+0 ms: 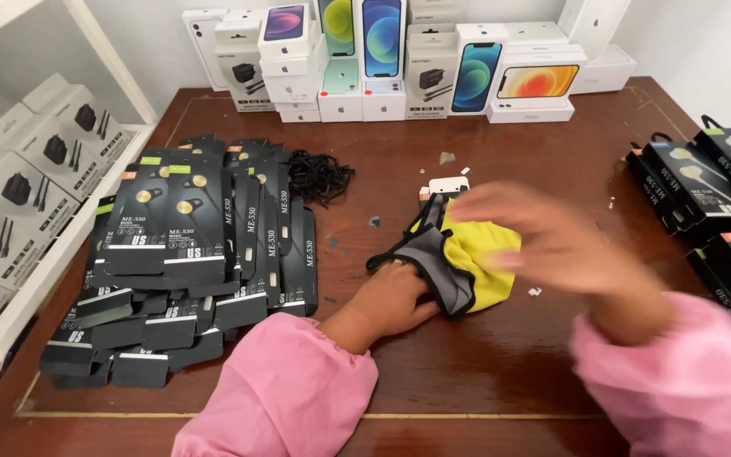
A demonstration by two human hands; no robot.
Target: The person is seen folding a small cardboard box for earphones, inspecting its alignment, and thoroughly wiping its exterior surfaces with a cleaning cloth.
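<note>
A yellow cloth with a grey panel and black trim [467, 262] lies on the dark wooden table [484, 364]. My left hand [391, 300] rests on its near left edge, fingers tucked under the black trim and gripping it. My right hand [552, 237] hovers over the cloth's right side, blurred, fingers spread and holding nothing. Both arms wear pink sleeves. A small white and orange box [446, 186] sits just behind the cloth, partly hidden by it.
A large heap of flat black earphone boxes [188, 254] fills the left of the table, with a tangle of black cables [319, 176] behind it. More black boxes [712, 195] lie at the right edge. White phone boxes [399, 59] line the back wall. Charger boxes [19, 186] fill a left shelf.
</note>
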